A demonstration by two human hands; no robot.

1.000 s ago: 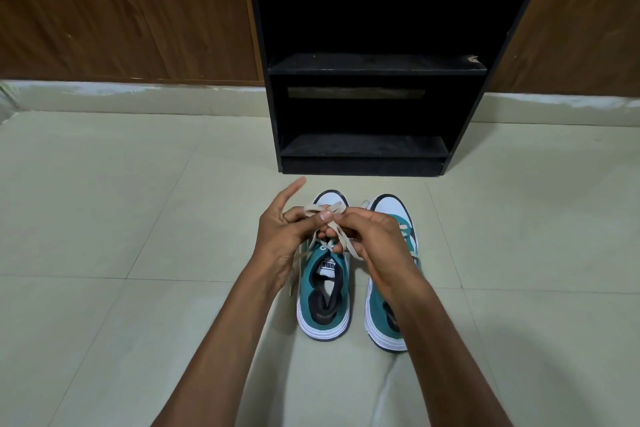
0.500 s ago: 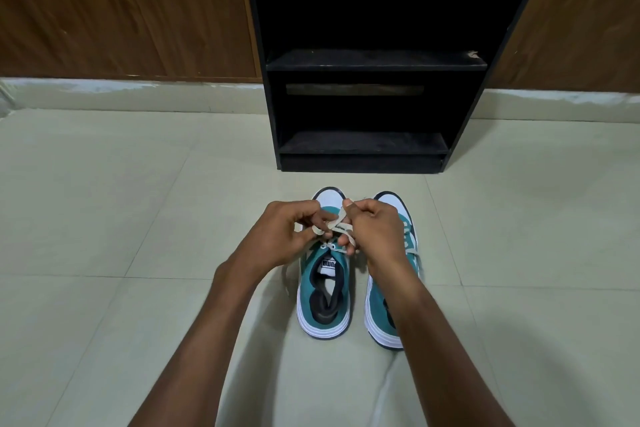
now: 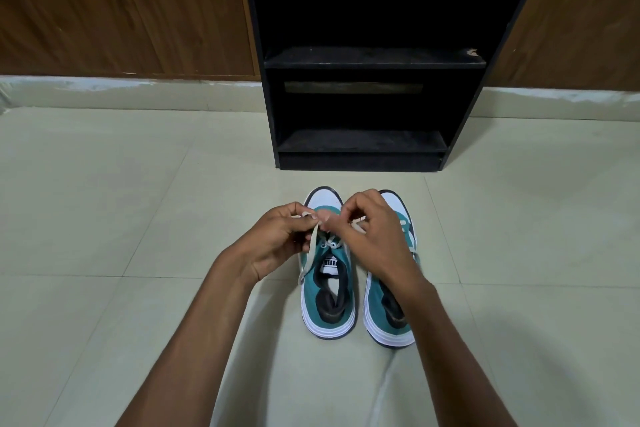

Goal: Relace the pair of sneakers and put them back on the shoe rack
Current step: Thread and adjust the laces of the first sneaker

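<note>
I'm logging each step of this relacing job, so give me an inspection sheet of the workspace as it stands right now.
Surface: pale tiled floor, bare apart from the shoes.
Job's things: left sneaker and right sneaker side by side, toes toward the black shoe rack; both shelves in view hold nothing.
Clutter: nothing seen.
Hands: left hand and right hand both pinch the beige lace over the left sneaker's front.
Cables: nothing seen.
Surroundings: wood-panelled wall with a pale skirting behind the rack.
</note>
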